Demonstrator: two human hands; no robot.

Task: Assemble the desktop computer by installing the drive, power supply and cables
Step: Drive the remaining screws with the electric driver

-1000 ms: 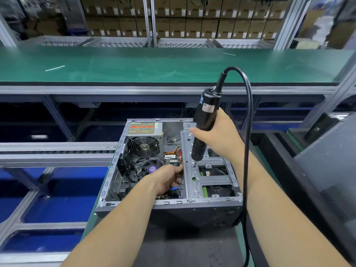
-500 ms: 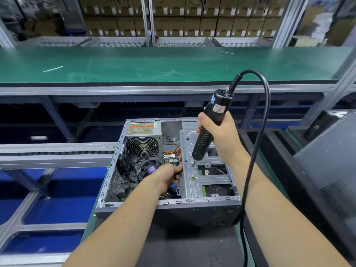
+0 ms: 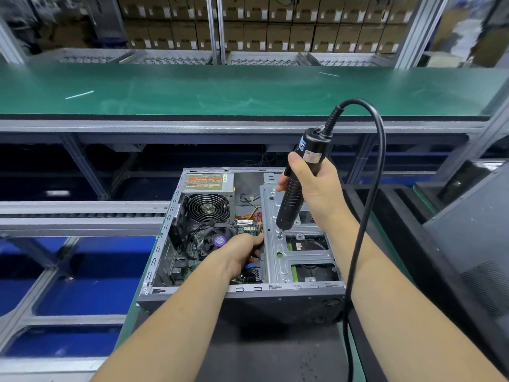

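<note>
Driver bit meets a screw on the drive cage

Left hand [image 3: 242,255] reaches inside the case [image 3: 248,297], its grip unreadable; right hand [image 3: 311,186] clamps the electric screwdriver [image 3: 300,183], which tilts down-left onto the drive cage [image 3: 278,260] by the bench's right edge.

This is a factory assembly line for computers. A long green conveyor belt [image 3: 248,89] runs across the upper half of the frame on a grey aluminium frame [image 3: 220,125], with a roller track [image 3: 82,215] at mid left. Behind the belt, along the top edge, stand rows of identical brown cartons [image 3: 275,26] with labels. At the centre an open computer case [image 3: 242,293] lies on a work surface, and a corded electric screwdriver [image 3: 300,183] of the production kind is gripped above it. Blue flooring [image 3: 91,274] shows at lower left.
</note>
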